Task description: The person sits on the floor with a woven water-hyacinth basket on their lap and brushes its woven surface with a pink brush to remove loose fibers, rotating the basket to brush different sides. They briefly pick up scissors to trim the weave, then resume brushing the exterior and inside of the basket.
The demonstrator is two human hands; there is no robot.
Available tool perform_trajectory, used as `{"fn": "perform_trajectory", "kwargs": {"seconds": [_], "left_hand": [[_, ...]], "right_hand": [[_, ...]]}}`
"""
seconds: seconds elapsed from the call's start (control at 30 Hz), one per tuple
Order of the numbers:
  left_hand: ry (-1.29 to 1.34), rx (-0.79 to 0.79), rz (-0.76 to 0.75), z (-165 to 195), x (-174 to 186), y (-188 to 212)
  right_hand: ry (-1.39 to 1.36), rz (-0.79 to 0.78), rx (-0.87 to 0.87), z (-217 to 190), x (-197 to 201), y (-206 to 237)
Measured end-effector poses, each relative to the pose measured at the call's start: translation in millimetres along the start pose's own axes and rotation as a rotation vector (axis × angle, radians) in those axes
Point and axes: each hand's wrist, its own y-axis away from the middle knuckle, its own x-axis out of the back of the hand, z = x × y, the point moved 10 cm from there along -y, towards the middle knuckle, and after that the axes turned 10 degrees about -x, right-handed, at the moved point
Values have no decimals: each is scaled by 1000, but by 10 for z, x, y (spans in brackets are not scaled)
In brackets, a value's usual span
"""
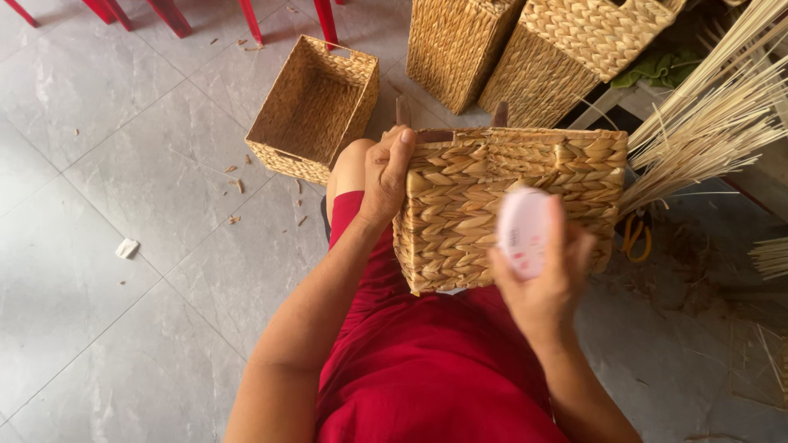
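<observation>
A woven straw basket rests on my lap, its side facing up. My left hand grips its left edge, thumb over the rim. In front of the basket's woven face, my right hand holds a small round pink-white object. I am wearing red clothing.
An empty open woven basket sits on the grey tiled floor ahead. Two more woven baskets stand at the back. A bundle of pale straw stalks fans in from the right. Red chair legs stand at the top left. Straw scraps litter the floor.
</observation>
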Motion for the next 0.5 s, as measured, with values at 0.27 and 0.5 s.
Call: {"fn": "perform_trajectory", "kwargs": {"seconds": [0.27, 0.5], "left_hand": [[73, 107, 34, -69, 54, 34], [-25, 12, -8, 23, -24, -25]], "right_hand": [[-214, -278, 316, -1062, -322, 178], [25, 33, -20, 319, 255, -160]]}}
